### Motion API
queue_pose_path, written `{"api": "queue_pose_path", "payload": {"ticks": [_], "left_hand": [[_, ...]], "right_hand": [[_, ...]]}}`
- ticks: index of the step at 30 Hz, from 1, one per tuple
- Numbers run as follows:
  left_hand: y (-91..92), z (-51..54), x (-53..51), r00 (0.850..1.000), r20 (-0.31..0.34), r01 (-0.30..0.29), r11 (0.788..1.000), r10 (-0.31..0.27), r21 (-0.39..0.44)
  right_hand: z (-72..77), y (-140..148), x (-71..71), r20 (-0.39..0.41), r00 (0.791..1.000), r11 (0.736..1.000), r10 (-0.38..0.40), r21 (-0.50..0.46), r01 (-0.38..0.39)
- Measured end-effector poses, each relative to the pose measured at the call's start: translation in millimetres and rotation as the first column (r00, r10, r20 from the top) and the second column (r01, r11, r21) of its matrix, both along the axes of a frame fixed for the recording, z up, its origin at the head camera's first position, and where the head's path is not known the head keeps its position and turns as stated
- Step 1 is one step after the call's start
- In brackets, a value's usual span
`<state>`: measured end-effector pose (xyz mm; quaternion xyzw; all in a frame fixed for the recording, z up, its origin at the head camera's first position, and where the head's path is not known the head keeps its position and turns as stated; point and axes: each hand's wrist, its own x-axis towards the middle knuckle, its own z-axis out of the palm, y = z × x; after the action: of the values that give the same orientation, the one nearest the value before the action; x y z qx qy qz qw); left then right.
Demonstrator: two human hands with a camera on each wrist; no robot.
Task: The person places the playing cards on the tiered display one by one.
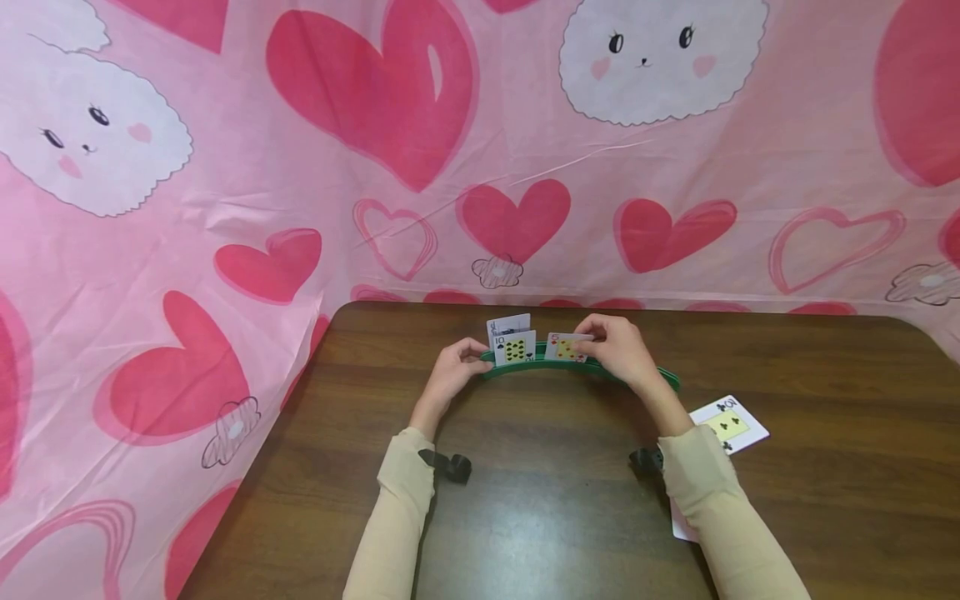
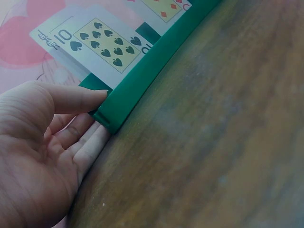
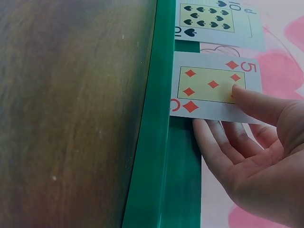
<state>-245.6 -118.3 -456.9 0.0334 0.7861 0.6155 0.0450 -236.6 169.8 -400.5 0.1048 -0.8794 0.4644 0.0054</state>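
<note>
A curved green card holder [image 1: 517, 364] stands on the table, with playing cards upright in it. Toward its left end is the ten of spades [image 2: 107, 45], and a joker card [image 2: 43, 40] shows behind it. My left hand [image 1: 455, 367] grips the holder's left end, thumb on top and fingers beneath, as the left wrist view shows. In the right wrist view, my right hand [image 3: 256, 156] pinches the five of diamonds [image 3: 209, 78] between thumb and fingers. That card's lower edge sits at the holder's slot, right of the ten.
A three of clubs [image 1: 726, 423] lies face up on the brown table [image 1: 540, 517], partly under my right forearm. Another white card edge [image 1: 682, 523] shows beside the right sleeve. A pink cloth [image 1: 525, 150] with hearts hangs behind and at the left.
</note>
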Motion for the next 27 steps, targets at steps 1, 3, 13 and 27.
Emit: {"api": "queue_pose_path", "payload": {"ticks": [1, 3, 13, 27], "left_hand": [[-0.1, 0.0, -0.1, 1.000, 0.001, 0.000, 1.000, 0.000, -0.004], [-0.2, -0.1, -0.3, 1.000, 0.003, 0.002, 1.000, -0.002, -0.009], [-1.2, -0.9, -0.7, 1.000, 0.002, 0.002, 1.000, -0.002, -0.008], [-0.4, -0.2, -0.4, 1.000, 0.001, -0.002, 1.000, 0.002, -0.017]], "right_hand": [[-0.1, -0.6, 0.1, -0.006, 1.000, 1.000, 0.002, 0.002, -0.001], [-0.1, -1.7, 0.4, -0.015, 1.000, 1.000, 0.000, 0.007, 0.000], [-1.9, -5.1, -0.2, -0.040, 0.999, 1.000, 0.000, 0.029, 0.001], [2.4, -3.9, 1.1, -0.031, 0.999, 0.998, 0.014, 0.059, -0.012]]}}
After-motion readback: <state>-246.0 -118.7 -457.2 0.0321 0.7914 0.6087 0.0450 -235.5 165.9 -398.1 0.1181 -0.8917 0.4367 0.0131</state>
